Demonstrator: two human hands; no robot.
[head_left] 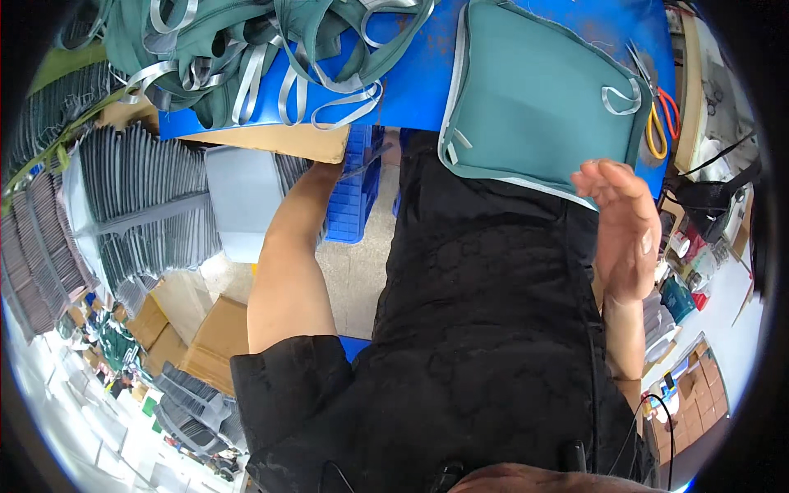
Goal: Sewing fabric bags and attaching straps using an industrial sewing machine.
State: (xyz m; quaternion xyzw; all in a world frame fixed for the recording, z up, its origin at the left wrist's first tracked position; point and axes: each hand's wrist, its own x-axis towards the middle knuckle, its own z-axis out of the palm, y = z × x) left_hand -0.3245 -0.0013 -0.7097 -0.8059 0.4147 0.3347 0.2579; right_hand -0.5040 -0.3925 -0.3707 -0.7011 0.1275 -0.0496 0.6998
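Observation:
A flat teal fabric piece (542, 90) with pale grey edging lies on the blue table (411, 62), its near edge at the front of my black shirt. A silvery ribbon loop (622, 100) shows near its right side, and two short ribbon ends at its lower left corner. My right hand (625, 230) is beside the near right corner of the piece, fingers slightly bent and nothing visible in them. My left forearm (292, 246) reaches under the cardboard (271, 141) at the table edge, which hides my left hand.
Teal strips with ribbon loops (238, 49) are heaped at the far left of the table. Scissors (655, 131) with yellow and red handles lie at its right edge. Bundled grey-green stacks (148, 189), a cardboard box (215, 345) and a blue crate (349, 209) stand on the left.

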